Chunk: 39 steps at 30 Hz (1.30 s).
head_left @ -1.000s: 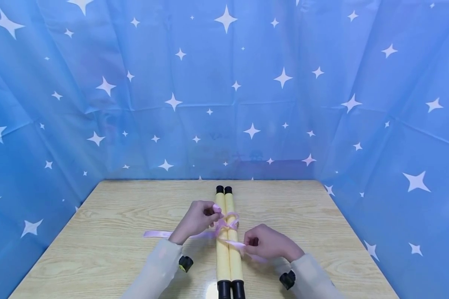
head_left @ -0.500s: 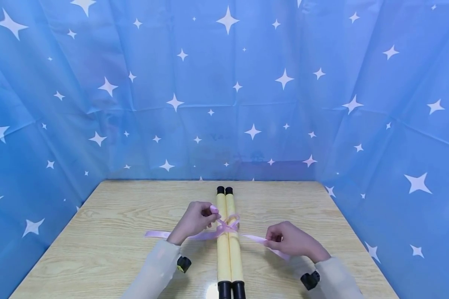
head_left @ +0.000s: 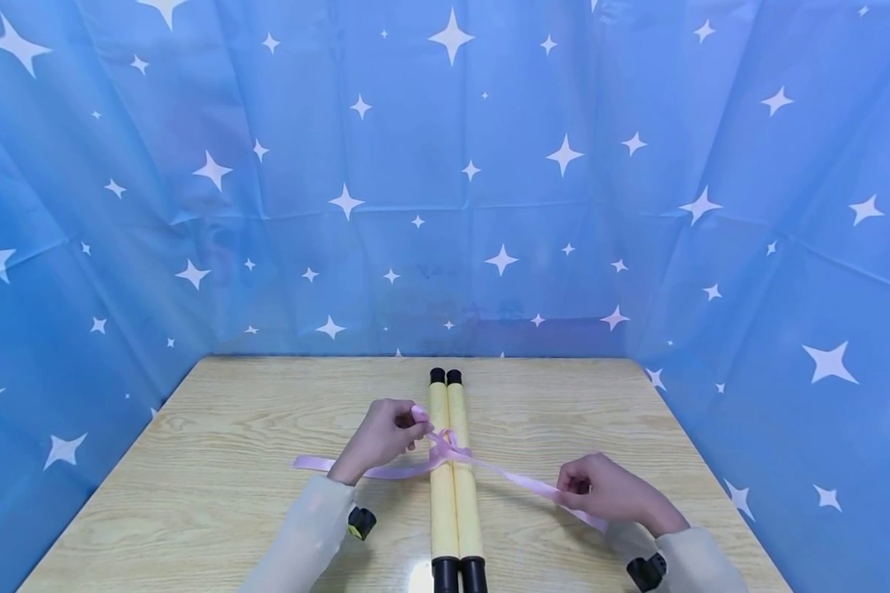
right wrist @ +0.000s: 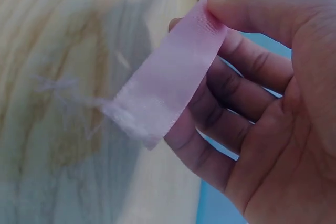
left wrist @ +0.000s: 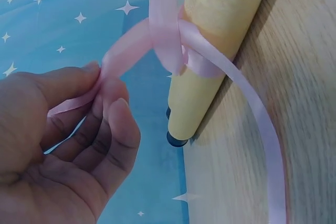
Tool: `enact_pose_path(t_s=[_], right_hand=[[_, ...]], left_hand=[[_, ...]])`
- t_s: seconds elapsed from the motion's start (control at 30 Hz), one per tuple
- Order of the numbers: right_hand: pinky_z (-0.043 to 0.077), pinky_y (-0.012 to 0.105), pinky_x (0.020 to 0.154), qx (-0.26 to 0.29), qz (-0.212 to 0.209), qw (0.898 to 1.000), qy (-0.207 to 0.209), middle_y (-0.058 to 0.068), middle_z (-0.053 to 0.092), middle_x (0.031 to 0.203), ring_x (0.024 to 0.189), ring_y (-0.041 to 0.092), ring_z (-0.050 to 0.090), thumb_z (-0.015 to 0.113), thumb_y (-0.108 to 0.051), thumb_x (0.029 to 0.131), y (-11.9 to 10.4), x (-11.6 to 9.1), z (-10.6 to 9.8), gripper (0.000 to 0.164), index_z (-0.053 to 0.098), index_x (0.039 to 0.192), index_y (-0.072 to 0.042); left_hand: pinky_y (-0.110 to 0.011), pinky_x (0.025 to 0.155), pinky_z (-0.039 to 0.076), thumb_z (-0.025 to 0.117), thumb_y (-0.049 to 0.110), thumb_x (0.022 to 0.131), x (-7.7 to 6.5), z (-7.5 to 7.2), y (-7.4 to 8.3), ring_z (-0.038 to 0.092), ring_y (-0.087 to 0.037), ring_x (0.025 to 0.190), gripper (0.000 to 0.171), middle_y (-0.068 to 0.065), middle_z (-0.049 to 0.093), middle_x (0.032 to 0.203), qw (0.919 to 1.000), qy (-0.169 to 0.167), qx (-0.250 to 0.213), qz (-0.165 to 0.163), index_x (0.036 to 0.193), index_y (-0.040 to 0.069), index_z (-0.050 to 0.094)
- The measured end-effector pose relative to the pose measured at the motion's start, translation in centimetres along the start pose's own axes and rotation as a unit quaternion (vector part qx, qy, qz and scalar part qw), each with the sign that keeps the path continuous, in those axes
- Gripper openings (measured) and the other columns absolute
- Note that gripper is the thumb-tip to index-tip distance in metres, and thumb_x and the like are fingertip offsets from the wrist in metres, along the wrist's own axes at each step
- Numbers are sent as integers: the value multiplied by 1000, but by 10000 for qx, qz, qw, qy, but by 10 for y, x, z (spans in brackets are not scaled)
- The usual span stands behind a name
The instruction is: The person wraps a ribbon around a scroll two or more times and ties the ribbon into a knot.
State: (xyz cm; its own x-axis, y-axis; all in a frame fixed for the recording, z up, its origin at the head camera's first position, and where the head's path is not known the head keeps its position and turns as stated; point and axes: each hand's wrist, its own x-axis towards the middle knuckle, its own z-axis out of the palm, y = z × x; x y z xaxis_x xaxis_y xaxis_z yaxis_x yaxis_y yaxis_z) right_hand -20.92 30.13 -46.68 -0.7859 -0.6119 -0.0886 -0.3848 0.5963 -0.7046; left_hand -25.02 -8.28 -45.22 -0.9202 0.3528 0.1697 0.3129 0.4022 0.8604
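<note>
Two pale yellow scrolls (head_left: 443, 502) with black end caps lie side by side, lengthwise on the table. A pink ribbon (head_left: 451, 451) wraps around both near their middle and crosses in a knot on top. Left of the scrolls, my left hand (head_left: 382, 436) pinches one part of the ribbon between thumb and fingertips, also seen in the left wrist view. My right hand (head_left: 608, 492) pinches the other length out to the right, where it runs nearly straight from the knot. The frayed ribbon end (right wrist: 134, 119) sticks out past the right thumb.
A loose ribbon tail (head_left: 313, 464) lies on the wooden table (head_left: 267, 412) to the left, passing behind the left wrist. A blue curtain (head_left: 415, 165) with white stars stands around the table's back and sides.
My right hand has drawn its ribbon length rightward, away from the scrolls. The loop at the knot has become smaller. My left hand has shifted slightly left, still pinching the ribbon.
</note>
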Motion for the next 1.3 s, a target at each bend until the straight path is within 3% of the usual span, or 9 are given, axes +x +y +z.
enact_pose_path(t_s=[0.1, 0.23, 0.37, 0.47, 0.6, 0.77, 0.93, 1.07, 1.3], right_hand=[[44, 21, 55, 56, 86, 9999, -89, -10, 66, 74, 58, -3, 47, 69, -24, 99, 4, -1, 3, 13, 72, 88, -18], [42, 20, 55, -25, 197, 9997, -174, -11, 63, 73, 59, -2, 47, 70, -26, 98, 5, 1, 7, 12, 71, 87, -21], [42, 22, 54, -248, 303, 9992, -117, -10, 63, 74, 59, 0, 48, 68, -26, 99, 2, 4, 7, 13, 71, 87, -20], [44, 23, 55, -438, 374, 9983, 27, -8, 63, 75, 61, 1, 50, 67, -28, 100, -1, 10, 5, 14, 71, 89, -20], [46, 23, 58, -515, 331, 9980, 181, -6, 65, 78, 64, 2, 53, 66, -28, 101, -5, 20, 2, 14, 70, 92, -18], [47, 23, 60, -608, 97, 9973, 410, -4, 66, 80, 67, 2, 53, 67, -23, 100, -12, 37, 0, 10, 70, 94, -16], [47, 22, 62, -861, 46, 9939, 691, -5, 63, 81, 69, 4, 53, 67, -19, 99, -23, 58, -3, 7, 68, 101, -13], [49, 24, 63, -884, -45, 9935, 720, -3, 64, 85, 71, 8, 56, 66, -20, 100, -34, 79, -5, 19, 67, 112, -6], [51, 25, 66, -959, -210, 9932, 622, -1, 67, 87, 72, 10, 60, 66, -20, 100, -51, 114, 2, 23, 67, 117, -5]], left_hand=[[-24, 55, 55, 68, 8, 97, -1, 1, -3, 65, -28, 63, 10, -16, 71, 82, 9999, 91, 62, -129, 87, 6, 71], [-25, 56, 53, 70, 12, 96, -5, 3, -9, 59, -14, 61, 12, -5, 64, 75, 9981, 195, 164, -563, 85, 7, 68], [-27, 62, 48, 73, 17, 93, -9, 6, -13, 54, -14, 63, 14, -3, 60, 74, 9937, 304, 356, -1016, 87, 8, 66], [-30, 66, 47, 75, 23, 91, -10, 6, -15, 55, -16, 69, 21, -5, 62, 81, 9895, 374, 577, -1273, 97, 5, 67], [-34, 71, 52, 77, 28, 90, -10, 6, -15, 62, -19, 83, 37, -9, 67, 94, 9857, 439, 894, -1360, 113, 1, 66], [-43, 85, 54, 78, 26, 90, -7, 5, -10, 63, -26, 99, 32, -13, 69, 106, 9861, 583, 1304, -848, 112, 4, 70], [-43, 87, 53, 78, 18, 90, -5, 8, 3, 62, -31, 103, 22, -13, 71, 108, 9864, 614, 1525, 84, 107, 5, 74], [-32, 77, 52, 79, 11, 88, -2, 14, 12, 62, -28, 94, 17, -13, 71, 103, 9857, 348, 1466, 756, 103, 2, 75], [-19, 65, 50, 74, 1, 88, 4, 33, 13, 61, -16, 78, 11, -10, 71, 93, 9826, -320, 1293, 1293, 98, -1, 77]])
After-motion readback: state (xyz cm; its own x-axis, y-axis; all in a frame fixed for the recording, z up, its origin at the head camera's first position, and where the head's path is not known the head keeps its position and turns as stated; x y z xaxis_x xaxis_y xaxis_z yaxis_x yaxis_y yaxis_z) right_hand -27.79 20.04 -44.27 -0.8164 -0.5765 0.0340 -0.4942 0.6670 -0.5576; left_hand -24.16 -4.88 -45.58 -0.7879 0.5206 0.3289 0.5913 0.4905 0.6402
